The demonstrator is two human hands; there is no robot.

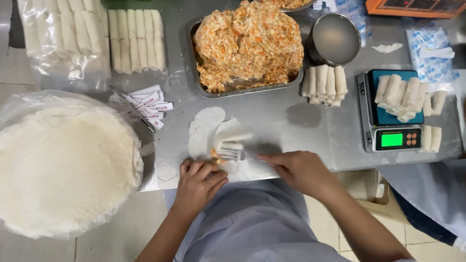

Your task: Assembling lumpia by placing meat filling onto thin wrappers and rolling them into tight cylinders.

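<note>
My right hand (298, 170) grips a metal fork (233, 155) whose tines rest on a small dab of orange filling (215, 155). The filling lies on a thin white wrapper sheet (206, 127) spread on the steel table (291, 126) near its front edge. My left hand (196, 182) presses its fingers on the near edge of that wrapper, just left of the fork. A partly folded piece of wrapper (233, 133) stands up behind the fork tines.
A steel tray (194, 63) heaped with orange filling sits at the back. Finished rolls (324, 85) lie beside it, more on a digital scale (391, 123), and bagged rolls (63, 34) at far left. A large stack of round wrappers (63, 170) fills the left. A steel bowl (334, 39) stands behind.
</note>
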